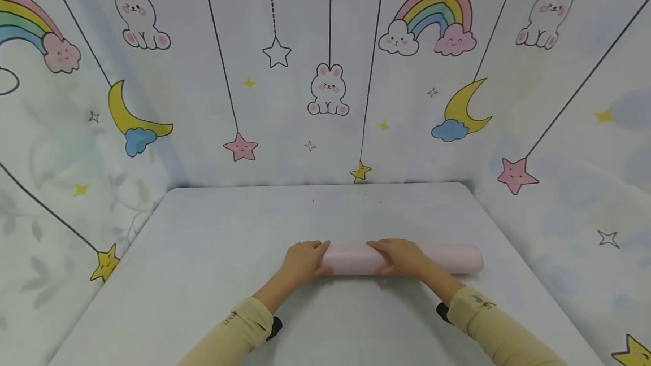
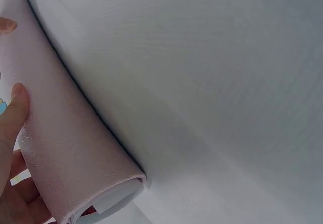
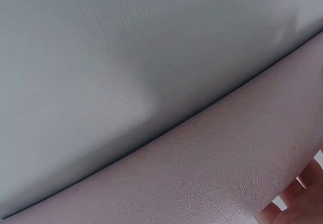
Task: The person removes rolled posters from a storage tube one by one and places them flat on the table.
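Note:
A roll of pink, leather-look sheet (image 1: 351, 260) lies sideways on the white table. My left hand (image 1: 302, 261) grips its left end, thumb on the near side and fingers over the far side. Around the middle of the roll, my right hand (image 1: 405, 258) holds on in the same way. The left wrist view shows the hollow, whitish end of the roll (image 2: 75, 143) beside the left thumb and fingers. In the right wrist view the grained surface of the roll (image 3: 202, 168) fills the lower part, with some right-hand fingers (image 3: 298, 196) at the corner.
The white tabletop (image 1: 244, 216) has rounded far corners. Behind and beside it hang pale walls of cloth or paper (image 1: 285, 106), printed with rabbits, stars, moons and rainbows. Dark straps or devices (image 1: 274, 328) sit under both wrists, by the beige sleeves (image 1: 231, 326).

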Available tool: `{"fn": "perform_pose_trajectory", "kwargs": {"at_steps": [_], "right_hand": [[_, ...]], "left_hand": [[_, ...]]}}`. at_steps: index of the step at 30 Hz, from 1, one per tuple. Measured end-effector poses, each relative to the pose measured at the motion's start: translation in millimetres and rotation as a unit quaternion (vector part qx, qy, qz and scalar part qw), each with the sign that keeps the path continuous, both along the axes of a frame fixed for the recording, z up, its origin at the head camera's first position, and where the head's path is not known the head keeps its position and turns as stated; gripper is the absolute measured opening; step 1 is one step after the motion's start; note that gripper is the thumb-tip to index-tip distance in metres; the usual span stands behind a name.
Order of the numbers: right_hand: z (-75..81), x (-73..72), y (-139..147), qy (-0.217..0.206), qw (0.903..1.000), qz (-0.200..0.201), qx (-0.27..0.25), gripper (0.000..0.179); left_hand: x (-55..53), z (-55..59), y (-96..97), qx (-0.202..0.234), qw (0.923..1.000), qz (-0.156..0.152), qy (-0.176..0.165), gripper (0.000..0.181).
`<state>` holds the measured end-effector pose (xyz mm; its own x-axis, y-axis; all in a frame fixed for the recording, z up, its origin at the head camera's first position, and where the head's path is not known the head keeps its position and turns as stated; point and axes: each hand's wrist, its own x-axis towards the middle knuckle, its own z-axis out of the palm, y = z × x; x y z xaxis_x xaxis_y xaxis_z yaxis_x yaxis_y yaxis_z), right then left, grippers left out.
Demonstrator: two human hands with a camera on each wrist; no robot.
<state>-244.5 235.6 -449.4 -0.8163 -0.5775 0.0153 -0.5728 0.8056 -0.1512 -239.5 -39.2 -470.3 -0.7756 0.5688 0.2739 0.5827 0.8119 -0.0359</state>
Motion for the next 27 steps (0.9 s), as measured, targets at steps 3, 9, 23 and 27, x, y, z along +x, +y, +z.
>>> {"fn": "perform_pose_trajectory", "kwargs": {"at_steps": [3,9,23,27], "right_hand": [[-2.2,-0.7,1,0.002,1.0,0.003,0.0,0.066],[-2.3,-0.5,0,0.003,1.0,0.005,-0.003,0.066],[-0.8,-1.3,0,-0.005,1.0,-0.004,0.004,0.067],[-2.3,-0.3,1,-0.009,0.9999,-0.009,0.003,0.067]], "left_hand": [[1.8,-0.3,0.2,0.001,1.0,0.005,-0.001,0.066],[3.4,0.7,-0.1,0.001,1.0,0.008,-0.002,0.067],[3.6,5.5,-8.8,0.022,0.9994,0.008,-0.026,0.068],[4.8,9.5,-19.6,0.052,0.9967,0.03,-0.055,0.07]]}}
